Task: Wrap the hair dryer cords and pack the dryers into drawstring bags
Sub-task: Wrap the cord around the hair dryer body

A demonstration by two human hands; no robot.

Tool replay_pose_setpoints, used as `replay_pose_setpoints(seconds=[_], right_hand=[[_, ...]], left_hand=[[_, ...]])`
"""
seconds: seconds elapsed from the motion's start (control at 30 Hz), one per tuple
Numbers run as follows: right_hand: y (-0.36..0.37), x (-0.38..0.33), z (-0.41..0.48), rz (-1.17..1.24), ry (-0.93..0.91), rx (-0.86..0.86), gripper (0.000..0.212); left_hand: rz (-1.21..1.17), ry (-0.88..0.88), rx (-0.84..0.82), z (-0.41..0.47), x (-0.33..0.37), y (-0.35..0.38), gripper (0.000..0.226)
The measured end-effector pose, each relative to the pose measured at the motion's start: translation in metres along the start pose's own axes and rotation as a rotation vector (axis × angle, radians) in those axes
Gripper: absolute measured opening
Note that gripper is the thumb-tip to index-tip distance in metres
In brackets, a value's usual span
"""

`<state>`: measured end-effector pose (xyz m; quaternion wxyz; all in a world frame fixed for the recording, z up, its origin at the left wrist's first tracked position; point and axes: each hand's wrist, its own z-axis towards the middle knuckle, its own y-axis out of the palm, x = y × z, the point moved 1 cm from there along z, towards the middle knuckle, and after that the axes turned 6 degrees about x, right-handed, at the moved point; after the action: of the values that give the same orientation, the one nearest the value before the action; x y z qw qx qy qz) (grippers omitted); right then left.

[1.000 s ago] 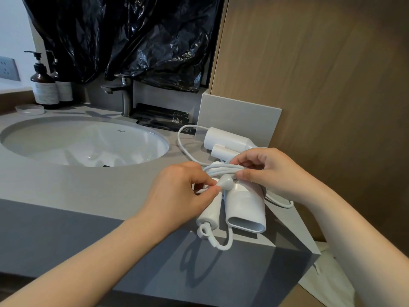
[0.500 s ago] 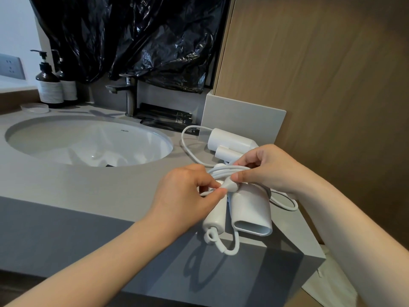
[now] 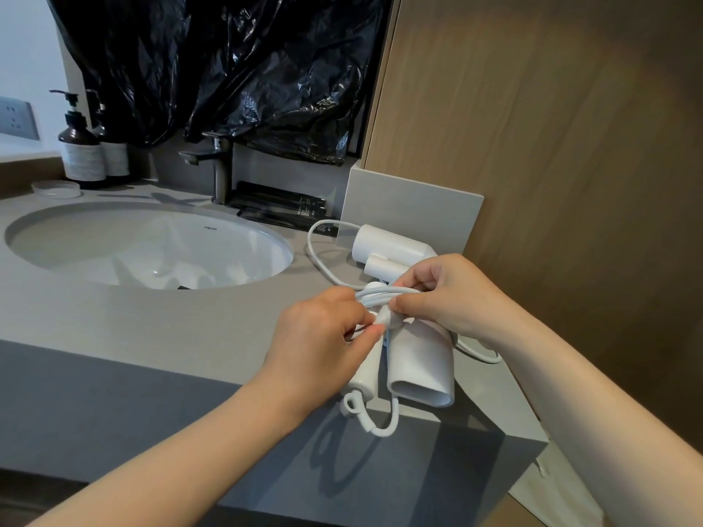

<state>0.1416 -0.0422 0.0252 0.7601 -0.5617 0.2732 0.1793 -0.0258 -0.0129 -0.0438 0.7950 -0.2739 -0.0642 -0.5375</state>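
Note:
A white hair dryer (image 3: 422,365) hangs over the front corner of the grey counter (image 3: 159,321), nozzle toward me, handle folded beside it. Its white cord (image 3: 384,294) is wound in several loops around the body. My left hand (image 3: 323,336) pinches the cord and plug end at the dryer's top. My right hand (image 3: 452,298) presses the cord loops against the dryer from the right. A second white hair dryer (image 3: 388,247) lies behind on the counter with its cord loose. A pale cloth bag (image 3: 559,484) shows on the floor at lower right, partly hidden by my right arm.
A white sink basin (image 3: 152,245) and dark faucet (image 3: 217,165) fill the left of the counter. Two pump bottles (image 3: 81,146) stand at the far left. Black sachets (image 3: 281,207) lie behind the sink. A wooden panel wall (image 3: 551,146) bounds the right side.
My hands and the dryer stay in nearly the same place; the fingers have shifted slightly on the cord and plug at the dryer's top.

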Motion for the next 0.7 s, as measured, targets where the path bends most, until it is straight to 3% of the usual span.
replay_pose_setpoints(seconds=[0.17, 0.3, 0.47, 0.57, 0.7], right_hand=[[-0.006, 0.004, -0.003, 0.042, 0.007, -0.026, 0.011], [-0.014, 0.006, -0.004, 0.065, 0.013, -0.051, 0.016], [-0.007, 0.005, -0.005, 0.047, 0.007, -0.030, 0.015], [0.002, 0.005, -0.007, 0.031, -0.016, 0.066, 0.009], [0.010, 0.003, -0.013, -0.096, -0.108, 0.196, 0.004]], left_hand=[[0.009, -0.024, -0.010, 0.003, -0.004, 0.004, 0.022], [-0.247, -0.289, -0.174, 0.003, -0.006, 0.001, 0.005], [-0.520, -0.597, -0.232, -0.002, -0.007, -0.003, 0.009], [-0.482, -0.642, -0.214, -0.002, -0.003, -0.002, 0.011], [-0.284, -0.554, -0.156, 0.004, 0.004, 0.000, 0.012]])
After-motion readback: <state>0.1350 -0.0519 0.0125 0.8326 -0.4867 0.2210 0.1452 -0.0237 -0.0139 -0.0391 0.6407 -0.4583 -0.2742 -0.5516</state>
